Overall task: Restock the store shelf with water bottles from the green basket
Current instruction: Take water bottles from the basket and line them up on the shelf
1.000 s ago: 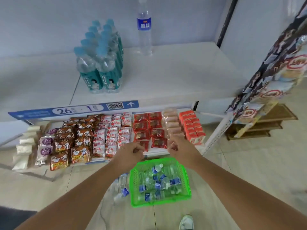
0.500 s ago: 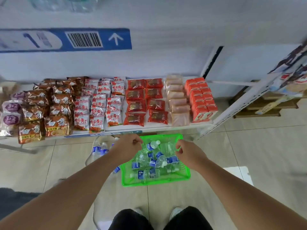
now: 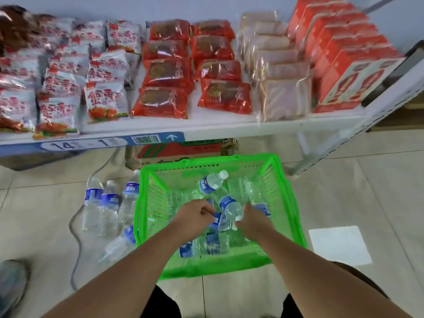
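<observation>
The green basket [image 3: 284, 203] sits on the floor below the shelf and holds several clear water bottles with blue labels, lying in a heap. Both my hands are down inside it. My right hand [image 3: 254, 220] wraps the bottom end of a tilted water bottle [image 3: 228, 206] near the middle. My left hand [image 3: 195, 214] is curled knuckles-up over the heap, beside a blue label; whether it grips a bottle is hidden. Another bottle [image 3: 212, 181] with a white cap lies on top at the back.
The low shelf [image 3: 229, 128] above the basket is packed with snack packets and red boxes. Three bottles [image 3: 107, 203] stand on the floor left of the basket, one more lies nearby. A cardboard box [image 3: 179, 151], a cable [image 3: 75, 230] and the shelf leg [image 3: 305, 154] are close.
My view has dropped from the upper shelf down to the basket. Both hands have moved down from the basket's rim into the bottles, and the right one has closed round a bottle.
</observation>
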Motion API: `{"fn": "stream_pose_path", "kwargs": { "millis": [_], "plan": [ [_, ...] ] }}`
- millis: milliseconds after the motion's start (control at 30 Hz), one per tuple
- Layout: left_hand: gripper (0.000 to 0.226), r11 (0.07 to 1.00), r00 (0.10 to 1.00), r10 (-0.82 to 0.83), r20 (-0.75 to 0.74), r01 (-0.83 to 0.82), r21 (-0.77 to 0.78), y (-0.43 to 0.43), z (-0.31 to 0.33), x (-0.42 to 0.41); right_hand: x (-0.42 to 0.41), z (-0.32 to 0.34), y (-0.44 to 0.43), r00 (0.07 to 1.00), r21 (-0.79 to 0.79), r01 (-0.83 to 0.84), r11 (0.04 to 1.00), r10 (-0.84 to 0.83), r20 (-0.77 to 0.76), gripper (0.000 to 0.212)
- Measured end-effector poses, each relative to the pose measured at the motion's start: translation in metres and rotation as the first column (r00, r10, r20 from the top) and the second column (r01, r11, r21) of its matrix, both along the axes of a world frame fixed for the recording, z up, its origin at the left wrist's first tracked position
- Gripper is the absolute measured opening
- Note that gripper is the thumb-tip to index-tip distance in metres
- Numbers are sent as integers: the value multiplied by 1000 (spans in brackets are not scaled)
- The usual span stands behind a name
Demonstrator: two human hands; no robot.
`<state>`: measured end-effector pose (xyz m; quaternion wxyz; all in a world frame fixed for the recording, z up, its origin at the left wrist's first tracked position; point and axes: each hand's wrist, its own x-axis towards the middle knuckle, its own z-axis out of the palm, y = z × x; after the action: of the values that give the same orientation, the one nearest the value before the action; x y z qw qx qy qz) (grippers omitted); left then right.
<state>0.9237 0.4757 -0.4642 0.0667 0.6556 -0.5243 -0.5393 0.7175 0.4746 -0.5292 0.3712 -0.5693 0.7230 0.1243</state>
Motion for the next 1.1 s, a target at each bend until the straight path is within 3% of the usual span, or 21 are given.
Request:
{"fn": "stream_pose_path", "kwargs": {
  "millis": [167,333,500,600,867,1100],
  "plan": [
    [24,1000,1000,27,2,-27,-13,11,-34,4,14,-48,-4,994,-83,108,991,-109,-4,53],
    [22,996,997,53,62,-48,-80,10,9,16,18,11,-27,998,-274,57,960,-45,49,42],
    [24,987,992,61,108,-44,-154,6,97,5,6,137,-52,977,-332,-214,919,206,-59,37],
    [29,986,995,88,55,-79,-146,8,163,3,4,231,-56,947,-357,-321,877,308,-95,34],
    [80,965,991,0,134,35,-260,8,363,-1,12,489,-60,932,-500,-317,806,362,-7,28],
    [67,907,997,-71,23,74,-414,18,509,19,21,694,-57,810,-573,-442,690,582,76,7]
  ]
}}
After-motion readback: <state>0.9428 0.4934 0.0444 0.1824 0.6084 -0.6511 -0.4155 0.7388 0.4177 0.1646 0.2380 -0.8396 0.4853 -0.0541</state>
